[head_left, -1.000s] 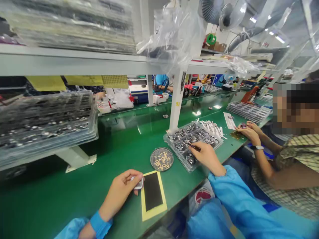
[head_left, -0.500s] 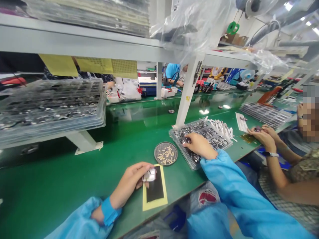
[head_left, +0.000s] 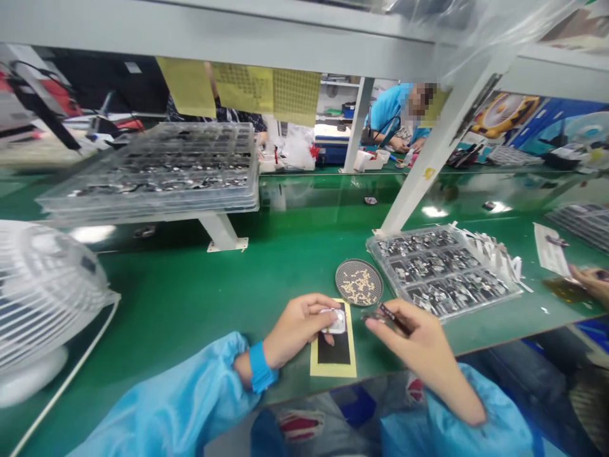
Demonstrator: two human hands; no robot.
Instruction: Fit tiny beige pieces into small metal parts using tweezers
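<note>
My left hand (head_left: 297,327) pinches a small white, silvery part (head_left: 333,320) over a black pad with a yellow border (head_left: 333,352) at the table's near edge. My right hand (head_left: 413,333) is closed on thin dark tweezers (head_left: 392,313) whose tip carries a small dark piece, close to the right of the white part. Just beyond them lies a round mesh dish (head_left: 359,282) with small pale bits. To its right sits a clear compartment tray (head_left: 442,270) full of small metal parts.
A white desk fan (head_left: 40,298) stands at the left. A stack of clear trays (head_left: 157,168) rests on a low shelf at the back left. White paper strips (head_left: 495,254) lie past the tray. Another person's hand (head_left: 590,279) shows at the right edge; a person works across the table.
My right hand has left the compartment tray and come back toward the left hand with the tweezers. The view has swung left and down, bringing the fan into sight.
</note>
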